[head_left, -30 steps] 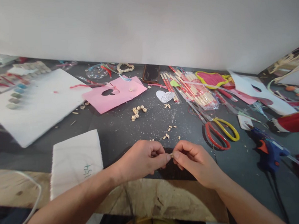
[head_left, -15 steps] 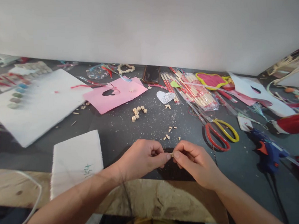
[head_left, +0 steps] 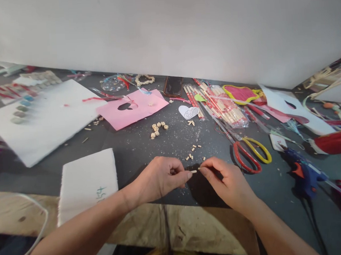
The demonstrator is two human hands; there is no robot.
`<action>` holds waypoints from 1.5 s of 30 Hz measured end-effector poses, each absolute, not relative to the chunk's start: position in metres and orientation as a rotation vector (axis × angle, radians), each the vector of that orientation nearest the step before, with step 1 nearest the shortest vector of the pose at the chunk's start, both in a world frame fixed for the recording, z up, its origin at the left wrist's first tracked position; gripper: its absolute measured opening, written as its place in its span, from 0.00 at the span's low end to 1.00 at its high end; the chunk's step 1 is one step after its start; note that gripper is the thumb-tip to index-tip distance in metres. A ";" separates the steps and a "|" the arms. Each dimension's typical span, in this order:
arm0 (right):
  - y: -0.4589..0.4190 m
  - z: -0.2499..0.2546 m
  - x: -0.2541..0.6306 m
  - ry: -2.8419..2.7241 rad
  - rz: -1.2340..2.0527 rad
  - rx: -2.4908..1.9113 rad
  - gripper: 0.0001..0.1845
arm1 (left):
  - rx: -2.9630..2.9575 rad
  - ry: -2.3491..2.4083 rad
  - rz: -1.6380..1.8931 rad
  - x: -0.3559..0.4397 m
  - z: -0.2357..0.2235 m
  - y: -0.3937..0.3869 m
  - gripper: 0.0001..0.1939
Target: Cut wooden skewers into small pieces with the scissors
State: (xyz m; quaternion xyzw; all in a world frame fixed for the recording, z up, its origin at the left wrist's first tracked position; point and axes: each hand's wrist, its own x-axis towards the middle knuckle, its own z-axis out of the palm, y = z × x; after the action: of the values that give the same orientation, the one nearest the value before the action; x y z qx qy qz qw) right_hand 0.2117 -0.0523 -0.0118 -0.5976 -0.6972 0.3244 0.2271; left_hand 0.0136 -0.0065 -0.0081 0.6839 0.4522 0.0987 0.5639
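My left hand [head_left: 164,177] is closed in a pinch on a short piece of pale wooden stick [head_left: 193,171], whose end sticks out past the thumb. Just to its right, my right hand [head_left: 226,179] pinches a smaller wooden stick piece [head_left: 199,168] between thumb and forefinger. A narrow gap parts the two pieces. Beyond my fingers, several cut stick bits [head_left: 191,156] lie loose on the dark tabletop [head_left: 132,156]. Farther off, small clusters of glued-looking wooden bits [head_left: 156,132] form a curve.
Right of my hands lie red-and-yellow-handled scissors [head_left: 248,157] and a blue glue gun [head_left: 302,172]. Packed wooden sticks [head_left: 228,109], a paper heart [head_left: 188,112], pink paper [head_left: 135,108] and a phone [head_left: 173,86] lie farther back. A white cloth [head_left: 89,177] is at left.
My hands have moved slightly apart. The stick that was between both sets of fingertips now shows as two separate pieces, one in each hand.
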 end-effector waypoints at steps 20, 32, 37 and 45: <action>-0.048 0.002 0.229 -1.740 0.696 -1.790 0.11 | 1.602 1.098 0.286 0.014 -0.014 -0.001 0.19; -0.053 0.010 0.304 -2.161 0.058 -2.350 0.11 | 1.645 1.063 0.356 0.009 -0.014 -0.001 0.20; -0.047 -0.002 0.307 -2.124 0.038 -2.423 0.13 | 1.635 1.046 0.370 0.010 -0.014 -0.001 0.19; -0.033 -0.007 0.321 -2.104 -0.052 -2.434 0.16 | 1.659 1.028 0.370 0.011 -0.018 0.001 0.20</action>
State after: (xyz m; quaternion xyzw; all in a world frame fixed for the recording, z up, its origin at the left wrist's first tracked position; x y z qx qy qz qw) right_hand 0.3210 -0.0329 -0.0073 -0.7559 -0.6534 -0.0162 -0.0379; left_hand 0.0108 0.0007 -0.0185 0.6996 0.4336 0.1561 0.5460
